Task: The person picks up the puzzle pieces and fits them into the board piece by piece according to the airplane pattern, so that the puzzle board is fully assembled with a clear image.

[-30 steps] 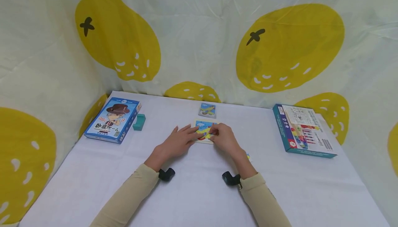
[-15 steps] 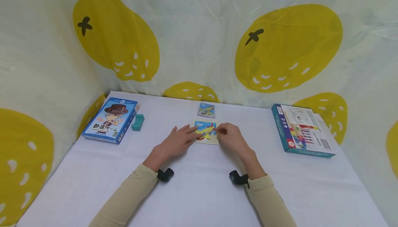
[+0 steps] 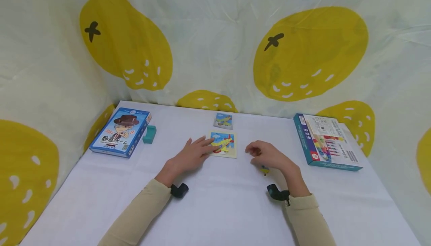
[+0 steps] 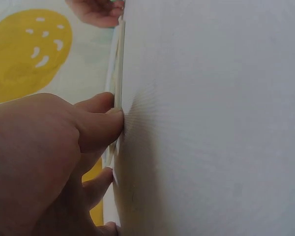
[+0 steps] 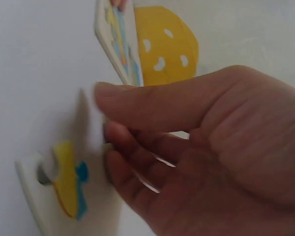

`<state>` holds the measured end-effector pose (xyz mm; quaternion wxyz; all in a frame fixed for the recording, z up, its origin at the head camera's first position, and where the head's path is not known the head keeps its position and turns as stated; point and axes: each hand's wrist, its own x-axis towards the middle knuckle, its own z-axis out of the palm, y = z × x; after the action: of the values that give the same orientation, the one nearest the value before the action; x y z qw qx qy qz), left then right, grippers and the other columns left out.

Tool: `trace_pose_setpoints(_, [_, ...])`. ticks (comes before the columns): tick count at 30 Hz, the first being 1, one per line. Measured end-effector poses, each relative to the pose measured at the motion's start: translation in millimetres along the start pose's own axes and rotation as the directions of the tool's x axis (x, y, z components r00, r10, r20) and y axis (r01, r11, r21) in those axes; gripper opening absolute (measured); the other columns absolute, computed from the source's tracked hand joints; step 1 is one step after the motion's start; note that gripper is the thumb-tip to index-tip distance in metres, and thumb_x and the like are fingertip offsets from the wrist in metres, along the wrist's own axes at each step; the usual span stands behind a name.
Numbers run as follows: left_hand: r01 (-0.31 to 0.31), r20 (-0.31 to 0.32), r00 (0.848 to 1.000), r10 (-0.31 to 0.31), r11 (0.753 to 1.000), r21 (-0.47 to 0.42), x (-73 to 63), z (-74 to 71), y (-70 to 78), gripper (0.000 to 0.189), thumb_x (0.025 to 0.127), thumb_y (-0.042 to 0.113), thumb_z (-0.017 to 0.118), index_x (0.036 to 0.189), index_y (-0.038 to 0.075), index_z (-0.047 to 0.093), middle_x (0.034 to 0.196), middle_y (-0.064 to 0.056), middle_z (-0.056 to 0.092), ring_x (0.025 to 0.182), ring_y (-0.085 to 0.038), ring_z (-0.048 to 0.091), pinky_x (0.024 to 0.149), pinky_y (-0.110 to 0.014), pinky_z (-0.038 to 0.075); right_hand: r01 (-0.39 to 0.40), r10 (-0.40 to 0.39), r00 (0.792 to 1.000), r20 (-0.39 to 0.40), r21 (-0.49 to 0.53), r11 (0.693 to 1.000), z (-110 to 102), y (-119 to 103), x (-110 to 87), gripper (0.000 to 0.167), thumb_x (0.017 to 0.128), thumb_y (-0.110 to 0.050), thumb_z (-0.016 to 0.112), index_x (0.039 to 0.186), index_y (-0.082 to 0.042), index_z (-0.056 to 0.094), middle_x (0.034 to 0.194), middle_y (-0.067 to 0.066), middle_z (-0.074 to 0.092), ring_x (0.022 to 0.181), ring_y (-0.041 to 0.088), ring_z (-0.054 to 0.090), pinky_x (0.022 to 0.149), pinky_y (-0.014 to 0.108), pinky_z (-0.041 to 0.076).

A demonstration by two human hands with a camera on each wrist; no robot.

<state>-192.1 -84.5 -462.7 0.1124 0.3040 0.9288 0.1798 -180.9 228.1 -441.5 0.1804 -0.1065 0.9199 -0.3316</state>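
A small jigsaw puzzle (image 3: 223, 144) with a yellow and red airplane on blue sky lies in a pale frame at the middle of the table. My left hand (image 3: 196, 153) rests on its left side with fingers extended over the picture; the left wrist view has the thumb at the board's edge. To the right, my right hand (image 3: 269, 157) hovers over the table, its fingers loosely bent and nothing between thumb and fingers. Partly hidden below it is a loose puzzle piece (image 5: 66, 182), yellow and blue with a pale border.
Behind the puzzle lies a picture card or tile (image 3: 223, 121) with a similar airplane. A blue game box (image 3: 121, 131) and a teal block (image 3: 149, 134) are at the left. Another box (image 3: 328, 142) lies at the right. Fruit-printed cloth (image 3: 215, 51) hangs behind.
My right hand has left the puzzle and moved right, over the loose piece. More of the airplane picture shows now. My left hand stays on the puzzle.
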Motion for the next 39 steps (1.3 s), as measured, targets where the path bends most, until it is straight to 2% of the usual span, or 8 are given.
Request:
trace_pose_setpoints(6, [0.015,-0.013,1.000,-0.015,1.000,-0.001,-0.1,2.6,-0.6,0.045,0.104,0.027,0.050,0.148,0.037,0.046,0.163,0.004,0.032,0.155,-0.026,0.020,0.120,-0.067,0.012,-0.013,0.007,0.986,0.165,0.035,0.999,-14.9,4.5,-11.9,0.042,0.079,-0.003,0.079,0.118,-0.010,0.065,0.109,0.008,0.061,0.100,0.024,0.052,0.087,0.033,0.051])
trace_pose_setpoints(10, [-0.001,-0.008,1.000,0.001,1.000,-0.004,-1.2,1.6,-0.6,0.046,0.105,0.027,0.049,0.149,0.036,0.045,0.163,0.002,0.032,0.155,-0.029,0.021,0.119,-0.068,0.012,-0.032,0.033,0.975,0.218,-0.007,0.999,-20.3,4.9,-17.1,0.051,0.073,0.002,0.081,0.118,-0.013,0.062,0.109,0.008,0.057,0.103,0.025,0.049,0.087,0.034,0.050])
trace_pose_setpoints(14, [-0.004,-0.005,1.000,0.004,1.000,-0.006,-1.5,-0.6,-0.8,0.046,0.105,0.026,0.049,0.150,0.036,0.044,0.164,0.002,0.031,0.154,-0.030,0.021,0.119,-0.069,0.012,-0.040,0.050,0.976,0.211,-0.051,0.998,-20.3,4.1,-17.3,0.052,0.069,0.008,0.079,0.113,-0.013,0.060,0.103,0.009,0.053,0.100,0.024,0.047,0.082,0.032,0.049])
trace_pose_setpoints(21, [-0.015,-0.013,1.000,0.015,1.000,-0.014,-0.4,0.9,-3.0,0.046,0.105,0.025,0.049,0.150,0.035,0.044,0.163,0.001,0.032,0.154,-0.031,0.022,0.118,-0.070,0.011,-0.065,0.076,0.985,0.154,-0.075,0.995,-14.9,0.4,-16.5,0.045,0.068,0.006,0.081,0.105,-0.011,0.061,0.096,0.010,0.054,0.094,0.023,0.049,0.075,0.030,0.049])
trace_pose_setpoints(29, [-0.017,-0.017,1.000,0.017,1.000,-0.016,-0.3,2.2,-2.7,0.046,0.105,0.025,0.050,0.149,0.036,0.045,0.163,0.001,0.032,0.154,-0.031,0.021,0.118,-0.070,0.011,-0.109,0.115,0.989,0.088,-0.067,0.992,-10.4,0.9,-22.7,0.029,0.075,0.001,0.080,0.096,-0.012,0.065,0.091,0.008,0.058,0.089,0.022,0.052,0.075,0.030,0.050])
trace_pose_setpoints(34, [-0.013,-0.024,1.000,0.013,1.000,-0.014,0.0,2.9,-2.6,0.046,0.104,0.025,0.050,0.148,0.036,0.046,0.163,0.001,0.032,0.154,-0.031,0.021,0.118,-0.070,0.012,-0.100,0.106,0.992,0.070,-0.081,0.992,-9.1,1.6,-23.5,0.025,0.075,0.000,0.080,0.092,-0.012,0.067,0.087,0.006,0.059,0.086,0.021,0.053,0.072,0.030,0.050])
trace_pose_setpoints(39, [-0.015,-0.021,1.000,0.015,1.000,-0.013,0.4,4.3,-3.6,0.046,0.105,0.025,0.049,0.149,0.037,0.045,0.164,0.001,0.031,0.154,-0.031,0.021,0.118,-0.070,0.011,-0.087,0.092,0.993,0.078,-0.069,0.994,-8.7,2.0,-23.9,0.019,0.078,0.002,0.074,0.090,-0.011,0.067,0.081,0.005,0.058,0.082,0.021,0.053,0.070,0.030,0.047])
